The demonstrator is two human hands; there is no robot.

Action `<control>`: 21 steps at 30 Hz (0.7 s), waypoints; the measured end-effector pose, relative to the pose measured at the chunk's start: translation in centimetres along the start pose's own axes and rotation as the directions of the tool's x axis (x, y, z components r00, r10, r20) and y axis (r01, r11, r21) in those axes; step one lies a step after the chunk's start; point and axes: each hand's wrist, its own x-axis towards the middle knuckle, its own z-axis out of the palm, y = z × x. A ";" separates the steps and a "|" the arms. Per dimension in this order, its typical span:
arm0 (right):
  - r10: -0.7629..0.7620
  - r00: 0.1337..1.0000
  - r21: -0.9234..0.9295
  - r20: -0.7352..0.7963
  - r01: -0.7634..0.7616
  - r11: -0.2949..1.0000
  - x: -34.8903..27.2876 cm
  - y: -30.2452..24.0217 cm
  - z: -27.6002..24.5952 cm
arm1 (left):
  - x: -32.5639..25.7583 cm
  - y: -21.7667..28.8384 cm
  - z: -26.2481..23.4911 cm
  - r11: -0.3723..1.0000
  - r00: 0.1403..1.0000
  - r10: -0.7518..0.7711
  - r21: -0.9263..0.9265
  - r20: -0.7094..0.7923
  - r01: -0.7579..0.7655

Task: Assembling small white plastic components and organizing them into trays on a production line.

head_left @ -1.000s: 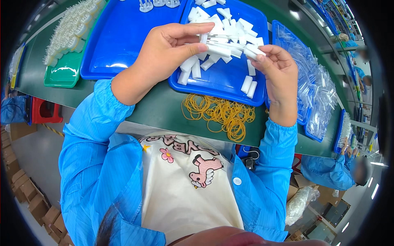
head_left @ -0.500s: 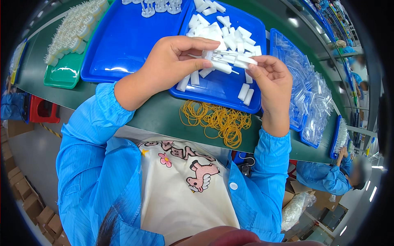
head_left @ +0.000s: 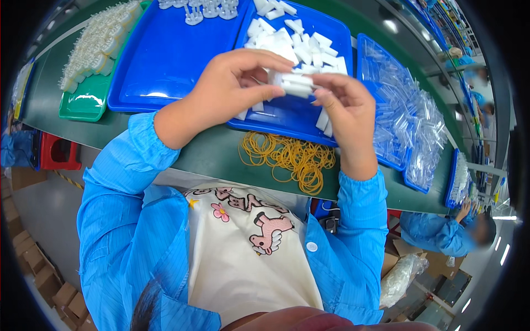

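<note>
Hands, two of them, meet over the middle blue tray [head_left: 287, 118]. The left hand [head_left: 232, 88] and right hand [head_left: 345, 107] each have their fingers pressed onto one small bundle of white plastic strips [head_left: 292, 84], pinched between them. Loose white pieces [head_left: 301, 44] fill that tray, too many to count. At nine o'clock lies a second blue tray [head_left: 165, 55]; at three o'clock a third holds clear packets [head_left: 403, 116]. Yellow rubber bands [head_left: 290, 160] heap on the green desk [head_left: 215, 157] at six o'clock.
</note>
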 end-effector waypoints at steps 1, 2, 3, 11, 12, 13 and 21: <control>-0.035 0.999 -0.002 -0.027 0.035 0.999 0.3 -0.3 -0.4 | 0.3 -0.4 -0.1 0.997 0.998 0.056 -0.059 -0.017 -0.057; -0.093 0.994 -0.227 -0.054 0.079 0.971 0.6 0.4 -1.8 | 0.5 -0.7 -0.2 0.986 0.993 0.110 -0.118 -0.039 -0.114; -0.058 0.995 -0.473 0.076 0.087 0.877 0.9 -0.6 -2.8 | 0.4 -0.9 -0.8 0.988 0.997 0.068 -0.139 -0.034 -0.072; 0.105 0.960 -0.893 0.260 0.197 0.405 -0.6 -2.0 -1.4 | 0.4 0.7 -0.6 0.980 0.991 -0.130 -0.157 -0.030 0.124; 0.098 0.960 -0.892 0.264 0.204 0.404 -0.8 -1.6 -1.3 | 0.3 0.5 -0.4 0.985 0.996 -0.091 -0.147 -0.026 0.086; 0.048 0.965 -0.896 0.258 0.220 0.385 -1.0 -1.2 -1.3 | 0.3 0.4 -0.3 0.989 0.998 -0.052 -0.137 -0.022 0.048; -0.035 0.969 -0.806 0.246 0.224 0.548 0.1 -0.2 -1.6 | 0.5 -1.1 -0.6 0.988 0.990 0.128 -0.075 -0.063 -0.132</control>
